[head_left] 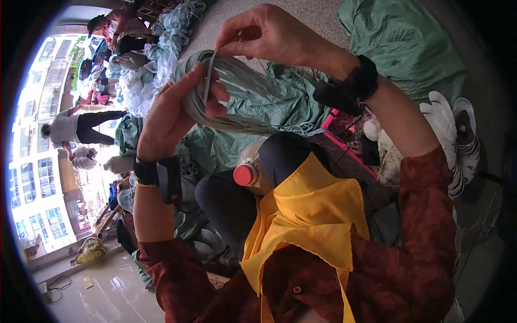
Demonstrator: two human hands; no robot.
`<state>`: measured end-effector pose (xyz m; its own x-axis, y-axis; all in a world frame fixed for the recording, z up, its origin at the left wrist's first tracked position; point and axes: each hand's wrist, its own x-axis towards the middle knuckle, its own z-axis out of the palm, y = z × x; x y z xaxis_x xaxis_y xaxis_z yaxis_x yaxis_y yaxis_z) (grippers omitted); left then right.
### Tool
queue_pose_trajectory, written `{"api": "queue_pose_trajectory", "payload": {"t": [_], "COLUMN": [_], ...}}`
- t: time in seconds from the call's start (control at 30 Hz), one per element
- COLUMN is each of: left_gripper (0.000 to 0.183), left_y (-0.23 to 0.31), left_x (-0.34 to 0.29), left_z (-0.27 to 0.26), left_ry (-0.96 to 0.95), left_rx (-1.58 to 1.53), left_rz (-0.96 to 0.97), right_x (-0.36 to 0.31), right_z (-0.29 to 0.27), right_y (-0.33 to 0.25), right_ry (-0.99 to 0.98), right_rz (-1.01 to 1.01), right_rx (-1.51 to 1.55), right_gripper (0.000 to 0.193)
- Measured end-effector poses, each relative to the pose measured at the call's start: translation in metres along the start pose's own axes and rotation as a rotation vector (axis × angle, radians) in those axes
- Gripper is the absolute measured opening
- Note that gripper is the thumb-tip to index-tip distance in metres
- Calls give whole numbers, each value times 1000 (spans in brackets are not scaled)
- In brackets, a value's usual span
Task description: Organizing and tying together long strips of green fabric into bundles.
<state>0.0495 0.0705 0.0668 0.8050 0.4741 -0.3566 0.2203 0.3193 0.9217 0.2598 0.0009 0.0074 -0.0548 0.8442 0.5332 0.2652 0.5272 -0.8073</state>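
A looped bundle of grey-green flat cords (pixel 245 81) is held up in front of me, its strands trailing away from the hands. My left hand (pixel 168 116) is closed round the near end of the loops, thumb on top and fingertips curled through. Above it, my right hand (pixel 266 35) pinches one strand of the cord between thumb and fingertips, drawn up off the bundle. Both wrists wear a dark strap with a black box. Below the cords, a container with a red lid (pixel 245 175) stands between my knees, behind a yellow apron (pixel 307 215) on my lap.
Green woven sacks (pixel 404 51) lie ahead and to the right. A pink basket (pixel 349 142) with balls of pale yarn sits right of my knees, near stacked white shoe soles (pixel 444 121). Two people (pixel 89 126) and heaped bundles are at the left by a bright opening.
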Motion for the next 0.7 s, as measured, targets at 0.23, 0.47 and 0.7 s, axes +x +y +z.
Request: {"api": "queue_pose_trajectory", "payload": {"t": [0.23, 0.47, 0.7], "left_gripper": [28, 27, 27], "left_y": [-1, 2, 11], "left_x": [0, 5, 3], "left_z": [-4, -3, 9], "left_ry": [-58, -179, -238], "left_rx": [-24, -184, -222], "left_rz": [40, 58, 102], "right_x": [-3, -36, -146], "right_z": [9, 13, 44], "right_y": [11, 85, 212], "right_ry": [-14, 52, -215], "right_rz": [30, 95, 444], "right_rx": [-31, 128, 18], "right_gripper": [18, 26, 70]}}
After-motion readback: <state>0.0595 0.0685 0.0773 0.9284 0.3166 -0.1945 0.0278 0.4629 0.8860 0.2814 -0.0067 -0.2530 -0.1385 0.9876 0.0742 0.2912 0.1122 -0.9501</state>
